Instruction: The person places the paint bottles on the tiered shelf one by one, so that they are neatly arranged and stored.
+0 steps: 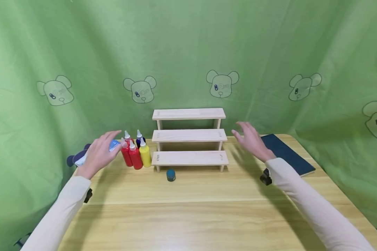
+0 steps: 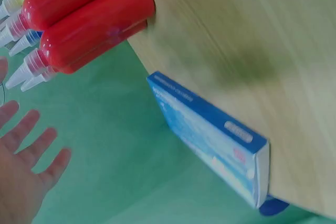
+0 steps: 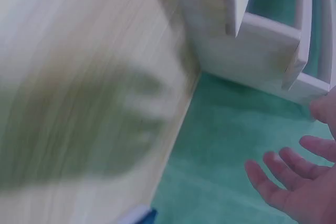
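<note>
The squeeze bottles [image 1: 135, 158] stand upright in a cluster on the table [image 1: 182, 216], just to the right of the left hand [image 1: 98, 153], the nearer of the two hands. Bottle long axes are vertical. The wooden shelf [image 1: 190, 158] stands between the hands, its long axis running left to right; the right hand [image 1: 251, 139] is off its right end. Both hands are raised, fingers apart and slightly bent, grasping nothing. Printing on the blue box [image 2: 210, 135] is too blurred to read; lettering on the bear figures [image 1: 221, 85] is likewise unclear.
</note>
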`<state>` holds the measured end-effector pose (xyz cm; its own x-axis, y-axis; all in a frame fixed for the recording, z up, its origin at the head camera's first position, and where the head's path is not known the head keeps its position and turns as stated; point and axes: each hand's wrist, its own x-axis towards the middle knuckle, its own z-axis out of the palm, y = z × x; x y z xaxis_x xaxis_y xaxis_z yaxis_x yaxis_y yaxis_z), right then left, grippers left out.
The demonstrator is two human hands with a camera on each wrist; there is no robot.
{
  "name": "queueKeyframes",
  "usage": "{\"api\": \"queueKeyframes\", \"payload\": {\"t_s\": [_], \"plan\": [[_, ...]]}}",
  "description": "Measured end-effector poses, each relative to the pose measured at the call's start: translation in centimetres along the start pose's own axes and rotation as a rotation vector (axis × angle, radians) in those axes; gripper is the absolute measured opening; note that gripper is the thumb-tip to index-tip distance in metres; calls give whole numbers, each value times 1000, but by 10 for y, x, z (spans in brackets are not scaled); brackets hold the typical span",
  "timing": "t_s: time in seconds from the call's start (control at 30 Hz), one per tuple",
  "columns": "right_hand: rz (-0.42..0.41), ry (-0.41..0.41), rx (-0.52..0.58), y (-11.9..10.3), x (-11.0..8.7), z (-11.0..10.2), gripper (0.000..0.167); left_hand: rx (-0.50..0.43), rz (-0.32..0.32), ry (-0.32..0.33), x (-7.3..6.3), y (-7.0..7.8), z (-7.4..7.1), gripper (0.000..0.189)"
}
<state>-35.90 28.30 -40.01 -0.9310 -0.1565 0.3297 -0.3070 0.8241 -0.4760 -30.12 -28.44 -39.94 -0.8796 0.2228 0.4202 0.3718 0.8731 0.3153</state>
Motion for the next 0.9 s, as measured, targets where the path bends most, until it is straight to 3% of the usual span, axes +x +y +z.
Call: {"api": "queueKeyframes", "payload": {"t_s": [0.13, 0.33, 0.43, 0.73, 0.9], "plan": [[55, -23, 134, -8, 0, 5, 44, -130, -72, -65, -4, 0, 2, 62], [312, -144, 593, -25, 3, 6, 47, -269, -116, -106, -8, -1, 6, 54], [418, -198, 747, -29, 8, 7, 50, -312, -128, -117, -10, -1, 8, 53], [501, -238, 980, -32, 19, 17, 52, -370, -132, -112, -8, -5, 23, 53], [496, -313, 1002, -29, 23, 11, 59, -448, -170, -119, -10, -4, 31, 54]]}}
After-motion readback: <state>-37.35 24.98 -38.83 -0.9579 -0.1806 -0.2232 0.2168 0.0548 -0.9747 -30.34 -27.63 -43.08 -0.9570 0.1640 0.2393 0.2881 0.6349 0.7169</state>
